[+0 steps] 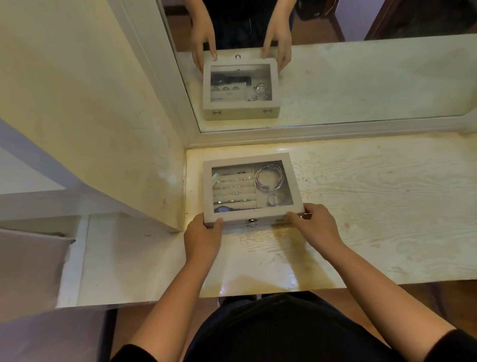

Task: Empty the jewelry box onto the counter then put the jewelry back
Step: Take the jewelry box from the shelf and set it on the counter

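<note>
A beige jewelry box [208, 187] with a clear window lid sits closed on the pale wooden counter [383, 202], close to the left wall. Through the lid I see rows of rings [233, 190] on the left and silver bangles [269, 177] on the right. A metal clasp [251, 222] is at the middle of the front side. My left hand [204, 234] grips the box's front left corner, thumb on the lid. At the front right corner, my right hand [314, 225] holds the box the same way.
A mirror [364, 79] stands along the back of the counter and reflects the box and both hands. A cream wall panel [92, 118] borders the box on the left. The counter stretches to the right, and its front edge lies near my body.
</note>
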{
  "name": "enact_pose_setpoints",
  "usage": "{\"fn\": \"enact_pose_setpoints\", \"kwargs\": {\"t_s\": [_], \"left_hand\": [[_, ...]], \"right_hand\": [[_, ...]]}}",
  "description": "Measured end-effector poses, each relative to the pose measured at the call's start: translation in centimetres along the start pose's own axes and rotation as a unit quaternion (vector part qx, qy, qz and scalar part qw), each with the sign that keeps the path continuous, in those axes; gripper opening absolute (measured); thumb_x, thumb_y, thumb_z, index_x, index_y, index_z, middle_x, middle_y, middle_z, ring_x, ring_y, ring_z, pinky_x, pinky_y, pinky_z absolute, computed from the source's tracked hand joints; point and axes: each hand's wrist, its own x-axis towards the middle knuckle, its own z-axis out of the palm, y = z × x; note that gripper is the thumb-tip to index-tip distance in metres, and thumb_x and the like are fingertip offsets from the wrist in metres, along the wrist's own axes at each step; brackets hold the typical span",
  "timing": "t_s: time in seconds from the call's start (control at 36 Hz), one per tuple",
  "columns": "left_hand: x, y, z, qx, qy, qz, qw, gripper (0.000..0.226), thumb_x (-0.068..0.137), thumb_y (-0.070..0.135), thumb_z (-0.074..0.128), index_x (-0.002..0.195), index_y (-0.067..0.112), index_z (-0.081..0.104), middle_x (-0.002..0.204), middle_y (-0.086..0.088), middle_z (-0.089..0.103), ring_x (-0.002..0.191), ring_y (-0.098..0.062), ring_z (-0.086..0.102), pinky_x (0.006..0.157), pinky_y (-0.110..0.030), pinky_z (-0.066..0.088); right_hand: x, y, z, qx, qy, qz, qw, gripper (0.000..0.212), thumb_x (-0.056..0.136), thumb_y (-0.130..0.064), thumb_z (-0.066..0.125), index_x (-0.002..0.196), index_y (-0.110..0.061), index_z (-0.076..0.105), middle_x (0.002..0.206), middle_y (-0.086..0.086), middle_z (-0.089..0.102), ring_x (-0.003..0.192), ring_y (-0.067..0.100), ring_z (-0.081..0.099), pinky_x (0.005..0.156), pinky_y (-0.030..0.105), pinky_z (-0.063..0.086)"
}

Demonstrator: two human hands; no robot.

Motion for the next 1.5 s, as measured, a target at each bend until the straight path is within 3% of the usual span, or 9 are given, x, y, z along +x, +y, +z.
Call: {"fn": "enact_pose_setpoints", "kwargs": {"t_s": [0.17,0.31,0.44,0.58,0.81,0.89,1.0,1.25,1.5], "left_hand": [[-0.3,1.3,-1.0,-0.017,0.022,0.037,0.999,0.015,0.088,0.022,0.060,0.080,0.010,0.056,0.070,0.003,0.052,0.068,-0.012,0.047,0.050,-0.015,0.031],[-0.2,3.1,-1.8,-0.051,0.040,0.055,0.996,0.011,0.087,0.023,0.062,0.089,0.018,0.052,0.082,0.002,0.056,0.083,-0.015,0.052,0.063,-0.023,0.038],[0.7,4.8,-2.5,-0.077,0.075,0.085,0.991,0.013,0.088,0.023,0.061,0.100,0.020,0.062,0.084,0.008,0.061,0.077,-0.004,0.056,0.060,-0.007,0.039],[2.2,6.9,-2.6,-0.129,0.105,0.103,0.981,0.014,0.087,0.021,0.062,0.081,0.031,0.054,0.074,0.018,0.056,0.069,0.006,0.052,0.058,0.003,0.039],[5.7,8.9,-2.5,-0.125,0.119,0.101,0.980,0.006,0.088,0.025,0.059,0.082,0.023,0.058,0.101,-0.011,0.062,0.090,-0.016,0.057,0.083,-0.029,0.045],[6.9,9.5,-2.4,-0.134,0.124,0.096,0.979,0.012,0.088,0.023,0.058,0.099,0.019,0.061,0.112,-0.009,0.062,0.105,-0.017,0.058,0.089,-0.026,0.043],[7.9,10.4,-2.2,-0.169,0.113,0.107,0.973,0.015,0.089,0.015,0.056,0.102,0.021,0.062,0.099,0.006,0.064,0.102,-0.013,0.061,0.083,-0.019,0.043],[9.2,11.0,-1.3,-0.167,0.118,0.098,0.974,0.030,0.089,0.009,0.053,0.119,0.011,0.057,0.109,0.004,0.061,0.109,-0.016,0.059,0.098,-0.035,0.046],[9.4,10.5,-1.2,-0.171,0.112,0.085,0.975,0.044,0.087,0.000,0.049,0.128,0.014,0.052,0.118,0.003,0.059,0.115,-0.013,0.055,0.097,-0.027,0.044]], "right_hand": [[0.0,-1.0,-1.7,-0.022,0.013,-0.055,0.998,0.010,0.084,-0.023,0.065,0.083,-0.013,0.069,0.064,-0.008,0.055,0.063,0.005,0.050,0.054,0.002,0.036],[0.4,-2.0,-2.7,-0.017,0.038,-0.091,0.995,0.018,0.084,-0.025,0.066,0.095,-0.013,0.071,0.075,-0.014,0.054,0.079,0.008,0.052,0.061,0.009,0.038],[1.3,-3.4,-3.4,0.028,0.064,-0.118,0.991,0.024,0.085,-0.031,0.064,0.106,-0.021,0.066,0.092,-0.009,0.054,0.089,0.008,0.054,0.072,0.018,0.041],[2.9,-4.9,-3.8,0.057,0.072,-0.149,0.985,0.028,0.086,-0.028,0.063,0.113,-0.021,0.063,0.102,-0.010,0.053,0.093,0.006,0.054,0.073,0.012,0.039],[5.7,-6.8,-3.9,0.085,0.057,-0.161,0.982,0.038,0.087,-0.021,0.062,0.124,-0.019,0.055,0.106,-0.013,0.050,0.103,0.008,0.051,0.083,0.019,0.039],[6.8,-7.2,-3.9,0.091,0.049,-0.162,0.981,0.042,0.087,-0.019,0.062,0.128,-0.019,0.052,0.113,-0.013,0.052,0.108,0.007,0.051,0.085,0.021,0.039],[7.9,-7.6,-3.8,0.101,0.043,-0.161,0.981,0.050,0.088,-0.017,0.061,0.135,-0.019,0.047,0.125,-0.009,0.052,0.111,0.004,0.050,0.088,0.021,0.040],[9.3,-8.0,-3.3,0.109,0.051,-0.158,0.980,0.052,0.087,-0.016,0.059,0.137,-0.025,0.044,0.125,-0.010,0.049,0.108,0.003,0.051,0.085,0.019,0.039],[9.6,-8.1,-3.2,0.115,0.052,-0.142,0.982,0.049,0.087,-0.015,0.058,0.133,-0.027,0.047,0.121,-0.015,0.049,0.106,0.002,0.052,0.087,0.026,0.044]]}}
